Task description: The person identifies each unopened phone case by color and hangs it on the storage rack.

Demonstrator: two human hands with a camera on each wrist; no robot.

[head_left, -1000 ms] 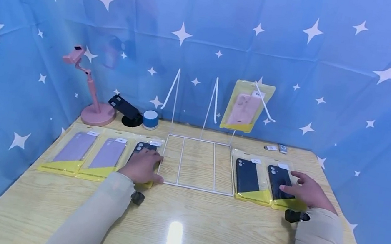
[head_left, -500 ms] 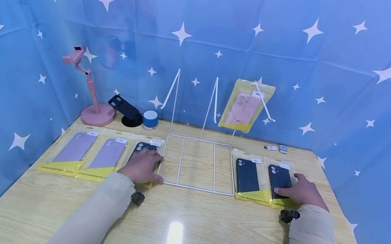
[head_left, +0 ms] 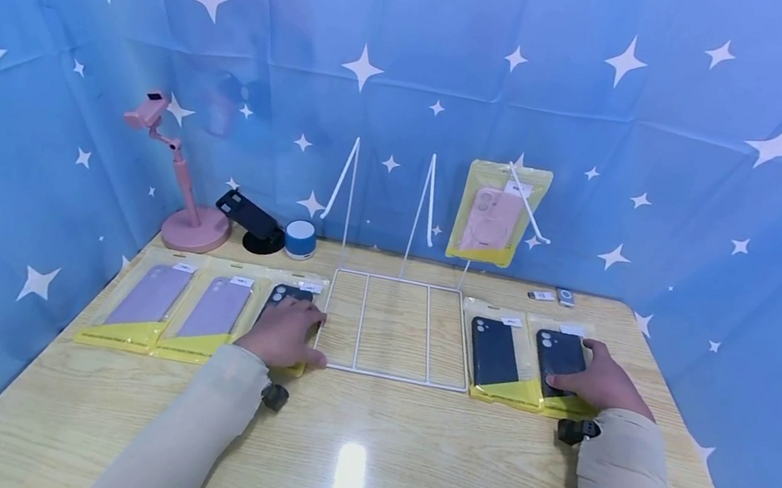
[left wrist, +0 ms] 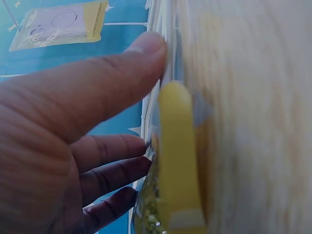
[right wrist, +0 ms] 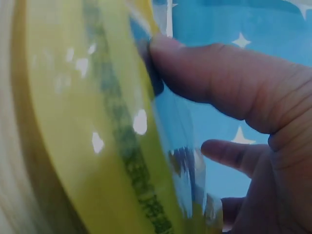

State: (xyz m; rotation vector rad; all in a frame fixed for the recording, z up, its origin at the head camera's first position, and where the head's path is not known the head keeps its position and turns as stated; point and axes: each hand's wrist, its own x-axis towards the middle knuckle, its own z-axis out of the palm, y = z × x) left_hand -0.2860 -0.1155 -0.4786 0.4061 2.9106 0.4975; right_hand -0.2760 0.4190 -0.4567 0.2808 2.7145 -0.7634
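Observation:
My left hand [head_left: 283, 332] rests over a bagged black phone case [head_left: 288, 293] beside the rack, covering much of it. In the left wrist view, the fingertips of that hand [left wrist: 107, 165] meet the bag's clear edge, thumb above. At the right, my right hand [head_left: 605, 382] pinches another bagged black phone case [head_left: 556, 357], thumb on its face and fingers at its right edge. In the right wrist view, the clear plastic buckles beside the hand [right wrist: 253, 122]. A bagged pink phone case [head_left: 491, 221] hangs on the right hook of the white wire rack [head_left: 386, 377].
Two bagged lilac phone cases [head_left: 151, 295] lie at the left, and a bagged black case [head_left: 494, 352] lies right of the rack. Behind stand a pink stand [head_left: 196, 230], a black phone holder [head_left: 251, 215] and a blue speaker [head_left: 300, 241]. USB sticks [head_left: 541, 296] lie back right.
My right hand has moved slightly left onto the bagged black case, and the bag's right edge has drawn in. The hanging bag sways a little. My left hand has stayed put.

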